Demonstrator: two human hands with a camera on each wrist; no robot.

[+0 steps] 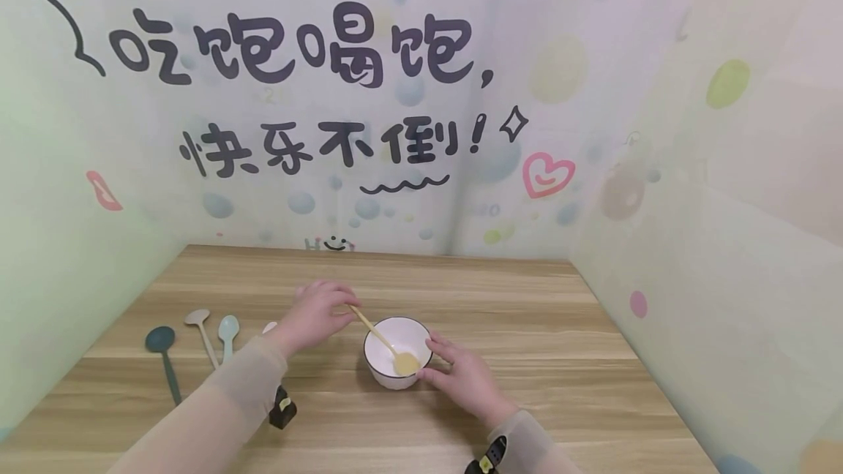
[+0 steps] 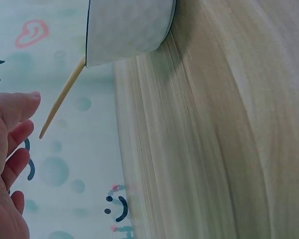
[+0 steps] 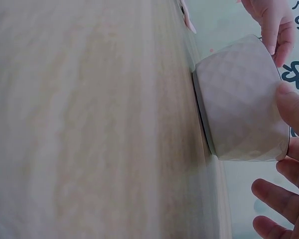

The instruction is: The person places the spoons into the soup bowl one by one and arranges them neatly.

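Observation:
A white bowl [image 1: 377, 363] with a dark rim stands upright on the table. Inside it lies the head of a yellow spoon [image 1: 406, 363], its handle leaning out over the left rim. My left hand [image 1: 320, 317] is at the handle's upper end; in the left wrist view a small gap shows between its loosely bent fingers and the handle [image 2: 63, 99]. With thumb and fingers, my right hand [image 1: 469, 379] holds the bowl's right side at the rim. The right wrist view shows the bowl's faceted outer wall [image 3: 241, 102], the thumb [image 3: 293, 109] against it.
Left of the bowl on the wooden table [image 1: 593, 401] lie a dark teal spoon [image 1: 161, 340], a beige spoon [image 1: 197, 317] and a light blue spoon [image 1: 228, 328]. A pale piece [image 1: 269, 327] is mostly hidden behind my left arm. Printed walls [image 1: 421, 225] border the table.

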